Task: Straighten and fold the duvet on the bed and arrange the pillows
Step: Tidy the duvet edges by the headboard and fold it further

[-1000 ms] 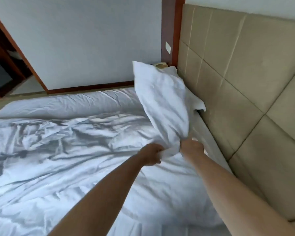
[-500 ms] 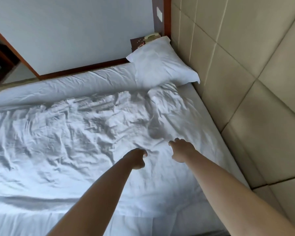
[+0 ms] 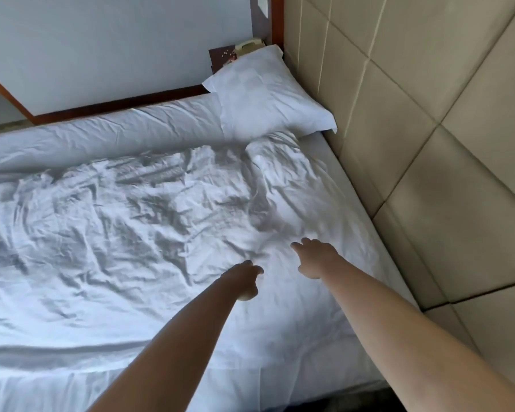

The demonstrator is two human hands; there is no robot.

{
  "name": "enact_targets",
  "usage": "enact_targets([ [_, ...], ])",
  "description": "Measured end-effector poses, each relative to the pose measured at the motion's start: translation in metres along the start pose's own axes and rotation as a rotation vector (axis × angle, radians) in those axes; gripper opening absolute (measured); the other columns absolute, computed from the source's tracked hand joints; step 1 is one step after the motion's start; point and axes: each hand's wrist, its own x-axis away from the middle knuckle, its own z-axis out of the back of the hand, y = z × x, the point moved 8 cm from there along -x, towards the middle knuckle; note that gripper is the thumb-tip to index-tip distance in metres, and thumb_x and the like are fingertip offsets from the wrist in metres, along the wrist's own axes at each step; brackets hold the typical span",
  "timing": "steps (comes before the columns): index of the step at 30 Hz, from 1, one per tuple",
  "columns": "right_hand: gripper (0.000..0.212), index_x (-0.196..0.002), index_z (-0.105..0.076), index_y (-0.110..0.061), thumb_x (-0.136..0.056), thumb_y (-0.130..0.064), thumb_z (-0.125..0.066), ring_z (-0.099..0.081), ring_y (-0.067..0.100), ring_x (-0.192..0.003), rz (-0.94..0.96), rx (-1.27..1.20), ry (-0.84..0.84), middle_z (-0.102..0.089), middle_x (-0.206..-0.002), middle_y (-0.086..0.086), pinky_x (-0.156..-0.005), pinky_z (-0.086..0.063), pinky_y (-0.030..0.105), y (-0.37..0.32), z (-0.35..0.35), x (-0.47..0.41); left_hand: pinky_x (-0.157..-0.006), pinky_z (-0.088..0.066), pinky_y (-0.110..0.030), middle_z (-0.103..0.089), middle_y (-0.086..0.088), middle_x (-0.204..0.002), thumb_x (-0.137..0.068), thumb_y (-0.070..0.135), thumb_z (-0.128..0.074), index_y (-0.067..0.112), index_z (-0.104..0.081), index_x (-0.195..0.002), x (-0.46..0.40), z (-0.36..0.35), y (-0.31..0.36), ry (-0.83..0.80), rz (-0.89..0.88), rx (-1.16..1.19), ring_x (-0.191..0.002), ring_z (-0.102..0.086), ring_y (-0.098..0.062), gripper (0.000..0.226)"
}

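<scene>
Both hands, left (image 3: 244, 279) and right (image 3: 315, 258), hover released over the duvet (image 3: 116, 233) (badly creased); pillow (image 3: 265, 96) lies well beyond.

Both hands (image 3: 280, 267) reaching over rumpled white duvet (image 3: 125, 227) — empty, pillow (image 3: 268, 96) flat against padded headboard (image 3: 428, 120)

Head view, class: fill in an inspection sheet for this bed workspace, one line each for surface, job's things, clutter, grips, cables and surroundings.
Surface: white bed sheet bare along the headboard side.
Job's things: crumpled white duvet spread unfolded; one white rectangular pillow flat in the far corner.
Clutter: nothing seen.
Grips: left hand and right hand over the duvet, holding nothing.
Cables: nothing seen.
Surroundings: beige padded headboard; beige telephone behind the pillow; pale wall.
</scene>
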Motion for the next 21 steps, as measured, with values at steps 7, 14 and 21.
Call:
enact_targets([
  [7, 0.054, -0.145, -0.027, -0.021, -0.095, -0.02, -0.045, -0.044, 0.025, -0.122, -0.052, -0.003, 0.152, -0.039, -0.136, 0.006, -0.087, -0.046, 0.037, -0.001, 0.091, -0.009, -0.105, -0.037, -0.033, -0.035, -0.003, -0.146, -0.089, 0.009, -0.046, 0.025, -0.034, -0.146, -0.008, 0.09, -0.005, 0.164, -0.084, -0.007, -0.134, -0.037, -0.023, 0.06],
  [14, 0.051, -0.142, -0.032, -0.021, -0.093, -0.015, -0.042, -0.044, 0.025, -0.12, -0.04, -0.015, 0.168, -0.041, -0.133, 0.005, -0.08, -0.044, 0.035, 0.019, 0.124, -0.059, -0.107, -0.036, -0.039, -0.033, -0.005, -0.147, -0.09, 0.014, -0.045, 0.024, -0.03, -0.148, -0.057, 0.154, -0.013, 0.224, -0.081, -0.084, -0.135, -0.033, -0.025, 0.06],
  [21, 0.044, -0.14, -0.036, -0.019, -0.097, -0.026, -0.041, -0.044, 0.024, -0.12, 0.048, 0.003, 0.196, -0.042, -0.131, 0.006, -0.089, -0.04, 0.035, 0.065, 0.151, -0.16, -0.108, -0.034, -0.042, -0.023, -0.006, -0.153, -0.095, 0.028, -0.044, 0.019, -0.026, -0.147, -0.148, 0.193, -0.017, 0.237, 0.014, -0.113, -0.14, -0.023, -0.024, 0.056],
])
